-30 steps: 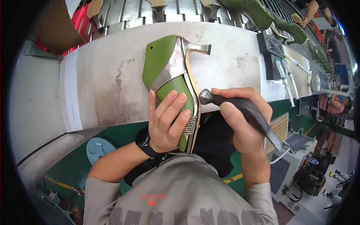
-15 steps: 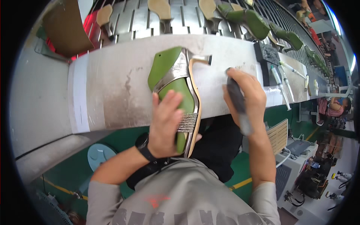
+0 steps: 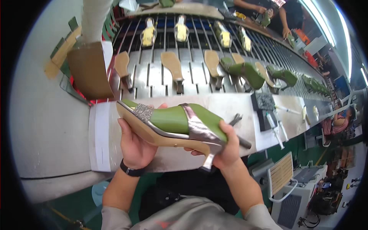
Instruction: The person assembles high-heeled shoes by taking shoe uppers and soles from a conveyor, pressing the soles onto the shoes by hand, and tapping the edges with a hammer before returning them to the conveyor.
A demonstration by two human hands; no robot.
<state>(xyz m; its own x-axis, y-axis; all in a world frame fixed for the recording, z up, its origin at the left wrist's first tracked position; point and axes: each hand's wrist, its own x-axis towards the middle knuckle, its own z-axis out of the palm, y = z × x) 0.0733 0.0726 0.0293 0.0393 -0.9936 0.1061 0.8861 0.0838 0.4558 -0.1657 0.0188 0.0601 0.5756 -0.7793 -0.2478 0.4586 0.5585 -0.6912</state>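
Note:
A high-heeled sandal [image 3: 201, 132] on a green shoe last [image 3: 168, 120] is held over the bench in both my hands, its pale sole partly turned toward me. My left hand [image 3: 140, 147] is closed around the toe end, near the glittery strap. At the heel end, my right hand [image 3: 229, 147] grips the shoe beside the metallic ankle strap, with the slim silver heel pointing down. A dark-handled tool [image 3: 244, 143] lies on the bench behind my right hand, its middle hidden.
Beyond the bench [image 3: 180, 165], a slatted conveyor [image 3: 153, 78] carries soled heels, several green lasts [image 3: 249, 74] and sandals with yellow insoles [image 3: 181, 32]. Right of the shoe stand a black block [image 3: 264, 101] and syringes [image 3: 273, 122]. Another person's hand [image 3: 285, 32] shows across the conveyor.
The shoe has risen from the bench edge and turned sideways, toe to the left. My right hand has let go of the dark tool and taken the heel end. The view has shifted toward the conveyor.

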